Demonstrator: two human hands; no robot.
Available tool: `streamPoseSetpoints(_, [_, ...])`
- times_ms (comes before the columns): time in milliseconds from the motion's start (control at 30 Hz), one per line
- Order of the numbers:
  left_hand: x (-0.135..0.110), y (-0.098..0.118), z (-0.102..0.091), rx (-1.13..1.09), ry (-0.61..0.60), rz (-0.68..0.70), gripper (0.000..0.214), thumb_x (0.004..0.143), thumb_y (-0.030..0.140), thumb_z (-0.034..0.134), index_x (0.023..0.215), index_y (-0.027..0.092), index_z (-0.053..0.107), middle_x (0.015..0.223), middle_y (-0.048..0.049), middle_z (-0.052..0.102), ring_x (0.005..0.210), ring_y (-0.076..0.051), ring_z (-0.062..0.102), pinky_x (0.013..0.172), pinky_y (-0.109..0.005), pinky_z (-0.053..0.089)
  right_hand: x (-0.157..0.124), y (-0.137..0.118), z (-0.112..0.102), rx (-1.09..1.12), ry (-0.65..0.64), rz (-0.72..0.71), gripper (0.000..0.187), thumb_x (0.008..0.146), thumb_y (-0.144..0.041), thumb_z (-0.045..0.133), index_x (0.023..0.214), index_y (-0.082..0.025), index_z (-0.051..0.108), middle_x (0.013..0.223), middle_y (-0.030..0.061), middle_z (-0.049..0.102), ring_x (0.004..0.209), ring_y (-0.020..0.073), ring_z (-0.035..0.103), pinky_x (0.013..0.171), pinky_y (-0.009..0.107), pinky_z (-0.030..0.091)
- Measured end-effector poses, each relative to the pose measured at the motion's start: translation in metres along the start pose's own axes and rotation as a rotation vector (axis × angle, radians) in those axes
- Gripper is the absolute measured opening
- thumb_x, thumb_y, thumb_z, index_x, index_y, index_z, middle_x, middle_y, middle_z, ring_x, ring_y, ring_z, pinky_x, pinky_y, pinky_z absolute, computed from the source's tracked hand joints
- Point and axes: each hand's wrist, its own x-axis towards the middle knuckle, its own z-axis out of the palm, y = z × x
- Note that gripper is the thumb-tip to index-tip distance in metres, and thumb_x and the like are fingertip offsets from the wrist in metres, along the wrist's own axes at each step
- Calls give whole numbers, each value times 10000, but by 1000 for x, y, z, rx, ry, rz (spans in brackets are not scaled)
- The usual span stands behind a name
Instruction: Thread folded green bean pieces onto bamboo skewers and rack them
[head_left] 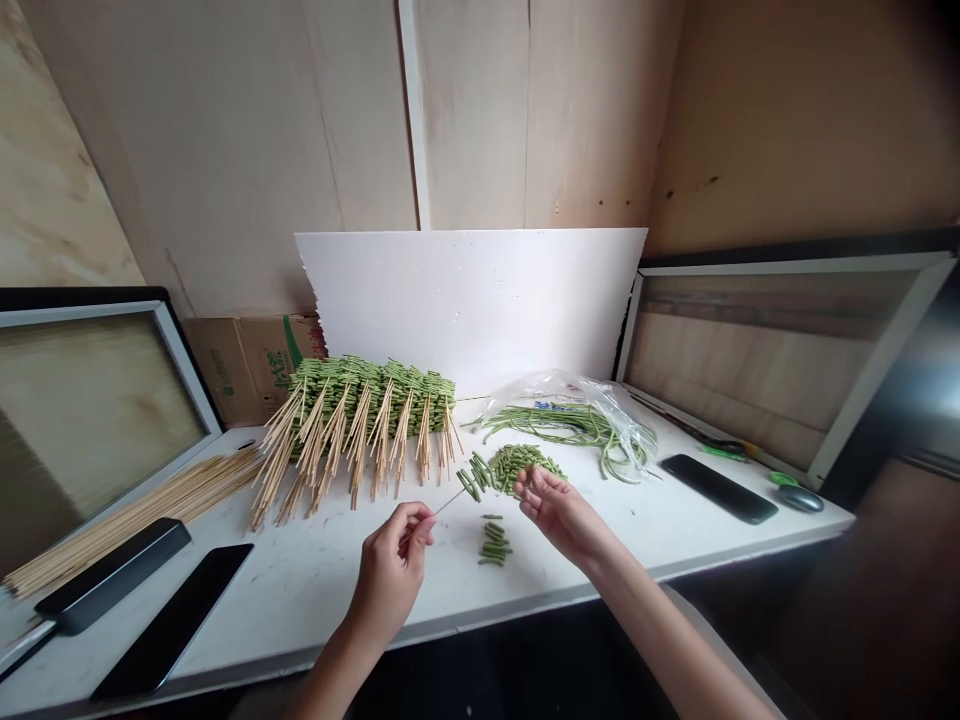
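Note:
My left hand (397, 555) pinches the lower end of a thin wooden skewer (450, 502). Several short green stalk pieces (474, 478) are threaded crosswise near its far end. Close to that tip, my right hand (559, 510) is raised with its fingers curled together; whatever lies between them is too small to make out. Below the skewer, a small row of cut pieces (495, 542) lies on the white table (450, 590). Behind my right fingers is a heap of cut pieces (521, 462), partly covered by the hand.
Finished skewers (375, 395) are stacked at the back left, sticks pointing forward. Bare skewers (142, 505) lie farther left, near a black case (112, 575) and a dark flat slab (176, 620). Long green stalks (555, 425) rest in clear plastic. A phone (720, 488) and mouse (801, 498) sit right.

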Motion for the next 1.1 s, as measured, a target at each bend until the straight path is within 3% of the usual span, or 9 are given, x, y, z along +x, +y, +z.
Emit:
streamPoseSetpoints(67, [-2, 2, 0, 3, -20, 33, 181, 1026, 353, 532, 988, 203, 625, 752, -21, 689, 693, -165, 707, 636, -227, 541, -2, -5, 2, 94, -21, -2, 287, 746, -431, 892, 885, -228, 745, 1078, 52, 756, 999, 219, 708, 783, 307, 531])
streamPoseSetpoints(200, [-4, 5, 0, 20, -25, 81, 167, 1029, 329, 530, 988, 203, 632, 732, -10, 675, 669, -153, 694, 626, -215, 536, -4, -9, 4, 128, 0, -42, 258, 764, -382, 894, 928, -241, 753, 969, 21, 753, 911, 186, 703, 769, 293, 526])
streamPoseSetpoints(533, [-3, 4, -1, 41, -19, 113, 159, 1026, 314, 542, 975, 203, 644, 757, -16, 695, 663, -145, 706, 609, -202, 545, -8, -16, 12, 28, 19, -60, 264, 773, -430, 885, 940, -242, 804, 1055, 52, 779, 1091, 238, 686, 760, 291, 530])
streamPoseSetpoints(1100, [-2, 3, -3, 90, -10, 147, 160, 1024, 293, 546, 952, 200, 655, 726, -7, 687, 626, -132, 685, 583, -183, 521, -11, -20, 14, -173, 48, -183, 231, 717, -405, 913, 828, -222, 827, 927, 103, 811, 986, 281, 719, 582, 273, 465])
